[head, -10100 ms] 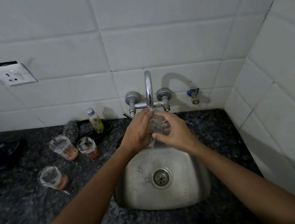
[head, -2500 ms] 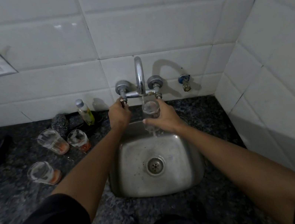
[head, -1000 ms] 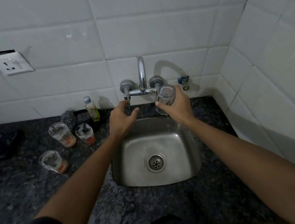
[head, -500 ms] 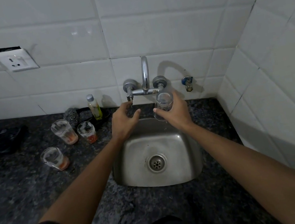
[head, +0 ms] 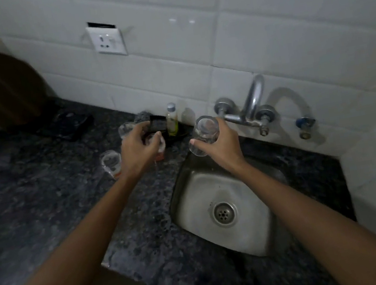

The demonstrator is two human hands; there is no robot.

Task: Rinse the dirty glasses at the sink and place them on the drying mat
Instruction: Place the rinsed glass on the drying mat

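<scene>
Right hand (head: 222, 147) has fingers curled round a clear glass (head: 205, 134), held tilted above the sink's (head: 234, 234) far-left corner. Left hand (head: 137, 150) hovers left of the sink over three dirty glasses (head: 110, 161), fingers apart, loosely curled, gripping nothing.

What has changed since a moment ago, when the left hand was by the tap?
The left hand has swung left, reaching over the dirty glasses on the counter. The right hand still grips the rinsed glass, carried slightly left. The dirty glasses stayed put.
</scene>
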